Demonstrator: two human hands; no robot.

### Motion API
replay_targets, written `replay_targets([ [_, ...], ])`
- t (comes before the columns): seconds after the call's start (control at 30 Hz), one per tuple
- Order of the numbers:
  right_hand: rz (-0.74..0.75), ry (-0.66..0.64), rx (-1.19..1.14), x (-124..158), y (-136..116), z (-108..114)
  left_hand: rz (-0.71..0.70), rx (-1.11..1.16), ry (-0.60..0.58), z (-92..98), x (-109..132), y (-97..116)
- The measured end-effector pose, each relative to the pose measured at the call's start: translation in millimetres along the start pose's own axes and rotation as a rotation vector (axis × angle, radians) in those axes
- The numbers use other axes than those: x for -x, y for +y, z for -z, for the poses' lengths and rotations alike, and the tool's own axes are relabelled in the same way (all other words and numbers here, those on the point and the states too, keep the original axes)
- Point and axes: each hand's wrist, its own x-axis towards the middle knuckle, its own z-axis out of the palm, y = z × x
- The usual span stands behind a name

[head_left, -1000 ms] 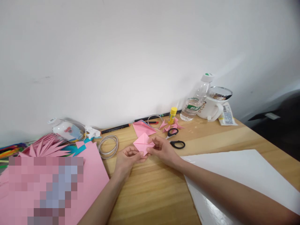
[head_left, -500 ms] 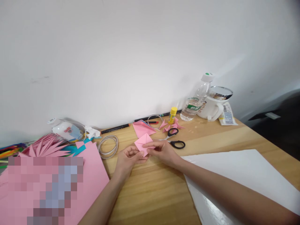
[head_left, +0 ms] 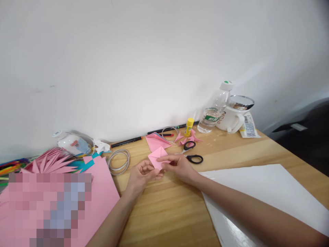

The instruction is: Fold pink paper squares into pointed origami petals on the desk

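Observation:
Between my two hands is a small folded pink paper square (head_left: 156,157), turned like a diamond, with crease lines on its face. My left hand (head_left: 144,174) grips its lower left side, thumb on the near edge and fingers curled underneath. From the right, my right hand (head_left: 178,165) pinches it, index finger lying across the front. Just beyond lies a stack of folded paper (head_left: 156,141), pink on top. Scissors with black handles (head_left: 194,158) rest past my right hand, their blades partly hidden by it.
A glue stick (head_left: 189,127) stands by several pink folded pieces (head_left: 191,138). Behind are markers (head_left: 127,141), a water bottle (head_left: 212,113) and a white mug (head_left: 230,118). A coiled cable (head_left: 118,162) and pink sheets (head_left: 108,192) lie left, a white board (head_left: 257,192) right.
My left thumb has slid slightly down and right along the paper's lower edge. The pink square stays in nearly the same place, held by both hands.

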Motion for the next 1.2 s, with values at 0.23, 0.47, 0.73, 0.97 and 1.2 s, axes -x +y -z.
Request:
replay_targets([
  [0.23,0.045,-0.003,0.053,-0.1,-0.8,0.5,0.078,-0.072,0.044,-1.9,-2.6,-5.4],
  [0.47,-0.015,-0.085,-0.093,-0.2,0.3,-0.1,0.019,-0.058,0.022,-1.5,-0.9,-3.6],
  [0.73,0.048,-0.118,-0.265,0.0,1.1,-3.8,-0.008,-0.065,0.006,-4.3,1.2,-0.5],
  [0.97,0.027,-0.105,-0.305,-1.0,0.1,-3.4,-0.047,-0.102,0.026,-4.5,0.1,-2.5],
  [1.2,-0.075,-0.093,-0.441,-4.2,2.7,1.6,-0.041,-0.098,0.006,1.2,0.4,-1.4],
])
